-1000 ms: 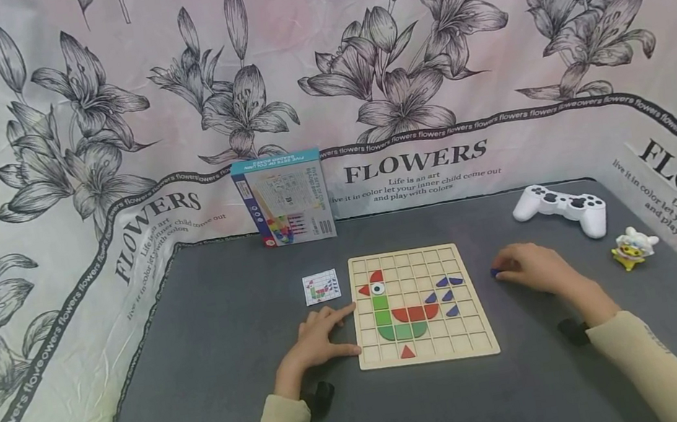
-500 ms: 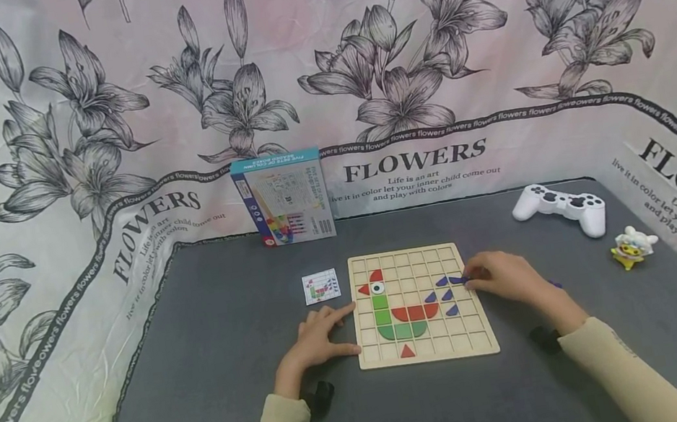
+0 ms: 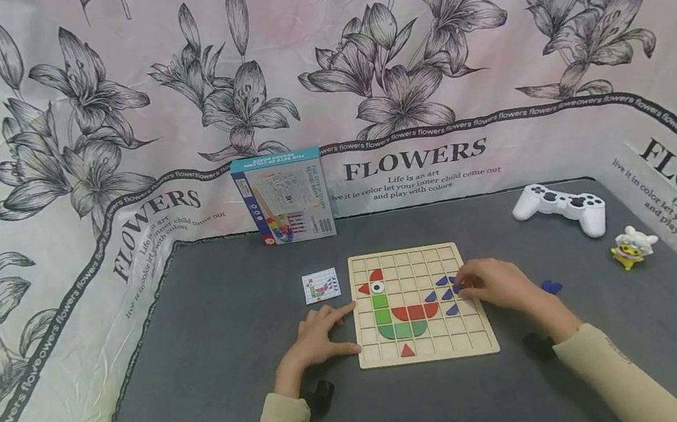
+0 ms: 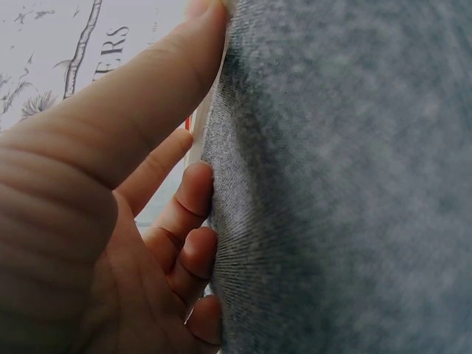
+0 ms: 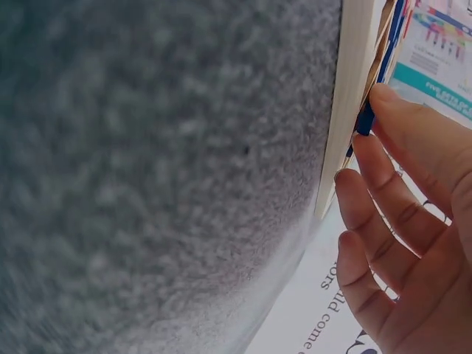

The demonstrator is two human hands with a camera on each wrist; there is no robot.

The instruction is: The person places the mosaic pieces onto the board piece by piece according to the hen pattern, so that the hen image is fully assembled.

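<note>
A wooden grid board [image 3: 429, 357] lies on the grey cloth, bearing red, green and blue flat pieces and an eye piece [image 3: 378, 287] in a bird-like figure. My left hand [image 3: 312, 339] rests at its left edge, thumb and index finger spread apart and touching the rim. Over the board's right side, my right hand [image 3: 499, 283] pinches a blue piece [image 5: 366, 118] between thumb and index finger, among other blue pieces [image 3: 447, 294]. The fingers partly hide the held piece. Left of the board lies a small pattern card [image 3: 320, 286] with a similar bird.
Loose blue pieces [image 3: 550, 287] lie on the cloth near the right wrist. A white game controller [image 3: 560, 208] and a small yellow-and-white figurine [image 3: 633, 248] are at the right. Behind the card, a printed box [image 3: 285, 198] stands against the flowered backdrop [image 3: 402, 107].
My right hand has moved left from the cloth to the board's right side, carrying a blue piece. Loose blue pieces have come into view behind it. The left hand stays put.
</note>
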